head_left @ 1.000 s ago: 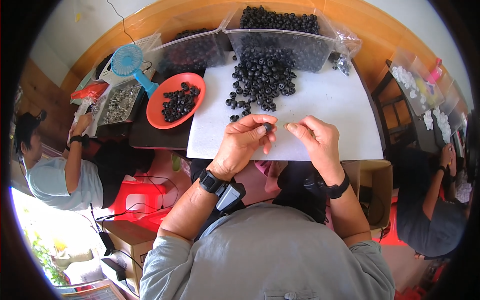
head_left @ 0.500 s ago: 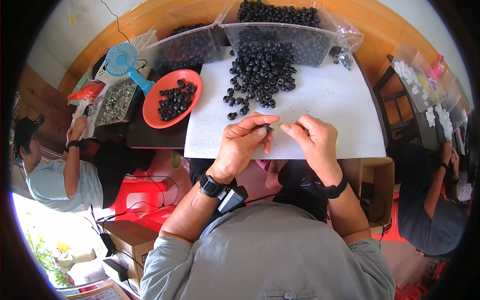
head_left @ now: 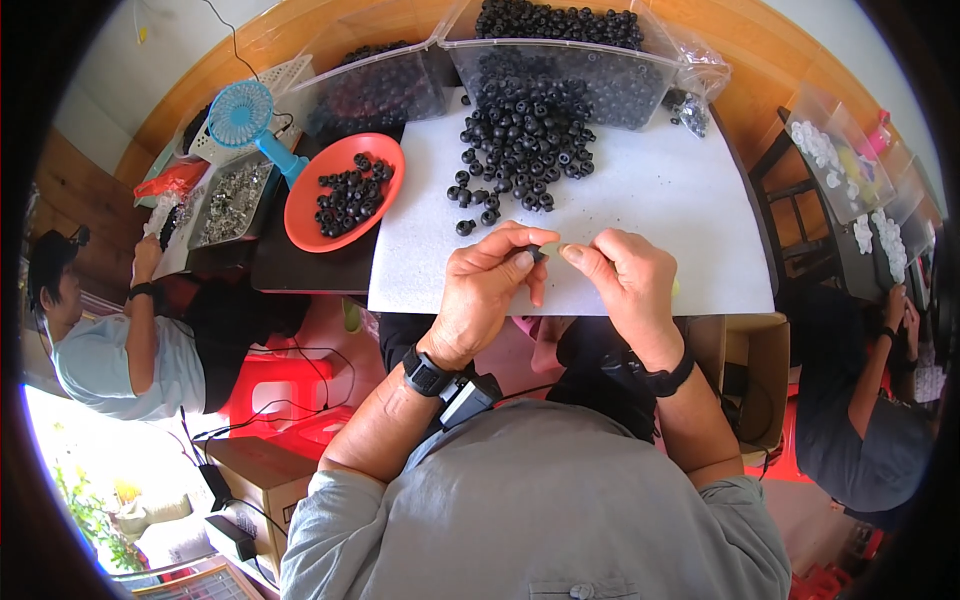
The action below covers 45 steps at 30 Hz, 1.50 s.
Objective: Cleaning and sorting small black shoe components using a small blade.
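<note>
Over the near edge of the white work sheet (head_left: 670, 250), my left hand (head_left: 478, 290) pinches a small round black plastic part (head_left: 537, 254) between thumb and fingers. My right hand (head_left: 630, 290) is closed on a small tool with a thin, pale greenish blade (head_left: 553, 248). The blade's tip meets the black part or lies just beside it; I cannot tell which. My right fingers hide most of the tool. Just beyond my hands lies a loose heap of similar black parts (head_left: 525, 140), each with a hole. An orange-red bowl (head_left: 300, 215) with more of them stands to the left.
Clear plastic bins (head_left: 560, 47) of black parts stand at the back. A blue fan (head_left: 241, 114) and a metal-parts tray (head_left: 262, 200) are at left. An open cardboard box (head_left: 757, 330) is below the table's right edge. Co-workers sit at left (head_left: 125, 365) and right (head_left: 860, 440).
More of the pale blade shows between my hands, against the black part. My hands have hardly moved. The left co-worker's forearm has shifted slightly.
</note>
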Each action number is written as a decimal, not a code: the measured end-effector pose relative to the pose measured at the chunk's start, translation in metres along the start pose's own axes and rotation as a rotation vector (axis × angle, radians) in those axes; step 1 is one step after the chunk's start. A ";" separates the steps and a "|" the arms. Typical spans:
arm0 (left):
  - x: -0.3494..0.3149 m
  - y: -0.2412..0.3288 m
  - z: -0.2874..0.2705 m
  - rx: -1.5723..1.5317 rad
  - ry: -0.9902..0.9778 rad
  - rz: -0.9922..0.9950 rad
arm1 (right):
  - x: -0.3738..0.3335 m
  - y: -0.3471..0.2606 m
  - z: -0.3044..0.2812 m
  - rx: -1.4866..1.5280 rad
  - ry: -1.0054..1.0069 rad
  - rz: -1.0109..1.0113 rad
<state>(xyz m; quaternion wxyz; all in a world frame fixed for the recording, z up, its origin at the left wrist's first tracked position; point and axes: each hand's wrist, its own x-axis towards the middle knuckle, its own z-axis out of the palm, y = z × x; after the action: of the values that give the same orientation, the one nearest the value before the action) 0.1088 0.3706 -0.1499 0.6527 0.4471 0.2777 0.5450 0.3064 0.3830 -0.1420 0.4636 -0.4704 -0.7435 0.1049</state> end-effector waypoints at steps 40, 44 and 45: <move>0.016 0.091 -0.111 1.560 0.369 0.546 | -0.009 0.005 0.009 0.018 0.090 -0.163; 0.018 0.056 -0.063 1.543 0.171 0.631 | -0.010 0.006 0.009 -0.011 0.086 -0.170; 0.020 0.050 -0.055 1.543 0.141 0.619 | -0.009 0.006 0.010 -0.020 0.111 -0.189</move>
<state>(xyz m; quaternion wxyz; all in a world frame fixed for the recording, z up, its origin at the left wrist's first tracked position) 0.0441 0.4051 -0.1276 -0.0350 0.7897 0.4777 0.3832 0.3036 0.3818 -0.1566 0.5071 -0.4081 -0.7586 0.0271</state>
